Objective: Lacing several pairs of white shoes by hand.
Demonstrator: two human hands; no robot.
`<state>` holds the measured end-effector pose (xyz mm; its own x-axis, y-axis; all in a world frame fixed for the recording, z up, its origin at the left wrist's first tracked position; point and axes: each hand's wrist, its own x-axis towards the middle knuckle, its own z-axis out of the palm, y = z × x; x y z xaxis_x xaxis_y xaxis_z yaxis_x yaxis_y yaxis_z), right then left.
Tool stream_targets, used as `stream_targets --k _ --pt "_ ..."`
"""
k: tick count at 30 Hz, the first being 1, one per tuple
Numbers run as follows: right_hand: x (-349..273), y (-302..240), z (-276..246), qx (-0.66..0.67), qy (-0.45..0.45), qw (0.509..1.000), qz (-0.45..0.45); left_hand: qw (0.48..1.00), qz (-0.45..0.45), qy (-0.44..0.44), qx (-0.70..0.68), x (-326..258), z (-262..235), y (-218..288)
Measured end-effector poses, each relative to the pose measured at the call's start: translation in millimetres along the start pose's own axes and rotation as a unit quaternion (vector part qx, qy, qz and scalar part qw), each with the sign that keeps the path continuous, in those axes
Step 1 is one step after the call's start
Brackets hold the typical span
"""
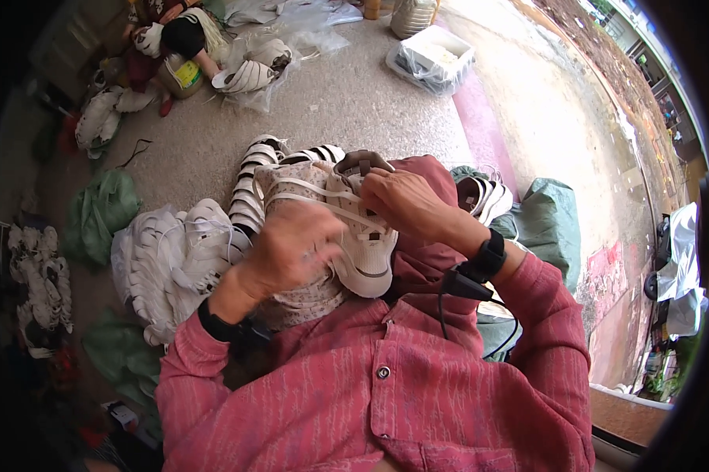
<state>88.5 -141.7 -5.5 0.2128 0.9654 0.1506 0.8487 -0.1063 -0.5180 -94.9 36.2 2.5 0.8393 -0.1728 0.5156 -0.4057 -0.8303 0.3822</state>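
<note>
Far left, a crumpled green plastic bag (99,211) lies on the concrete floor (354,102), and just right of it sits a heap of white shoe uppers with loose laces (173,263). Up top left, another person's striped sleeve (201,27) shows beside a round jar with a yellow label (180,77), and near them a clear plastic bag of striped white shoes (252,71).

Centre now: the left hand (291,252) is curled, fingers pinched together on a white lace (307,198) that runs across the beige and white low-top sneaker (362,252). That sneaker rests in the lap, over a dark red cloth (425,252), toe pointing down toward the body. The right hand (401,200) is clamped on the sneaker's collar from above, fingers closed around the upper. Both wrists carry black bands.

Top right of centre, a white rectangular tray wrapped in clear plastic (433,55) stands on the floor. Further right, a green sack (551,224) sits behind the right forearm, black-striped white shoes (484,197) touching it.
</note>
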Motion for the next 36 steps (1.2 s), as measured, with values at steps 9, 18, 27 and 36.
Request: stream_targets --k 9,18,27,36 --pt "74 -15 -63 0.112 0.277 0.953 0.050 0.978 0.043 -0.148 -0.144 2 39 12" --pt "-18 -55 -77 0.373 -0.020 0.928 -0.012 0.989 -0.143 0.027 -0.021 -15 37 10" --pt "-270 -14 -57 -0.010 -0.408 0.879 0.249 0.982 -0.079 0.025 0.168 5 29 -22" --pt "-171 -5 -64 0.107 0.071 0.976 0.177 0.962 -0.267 0.038 -0.045 58 6 -10"
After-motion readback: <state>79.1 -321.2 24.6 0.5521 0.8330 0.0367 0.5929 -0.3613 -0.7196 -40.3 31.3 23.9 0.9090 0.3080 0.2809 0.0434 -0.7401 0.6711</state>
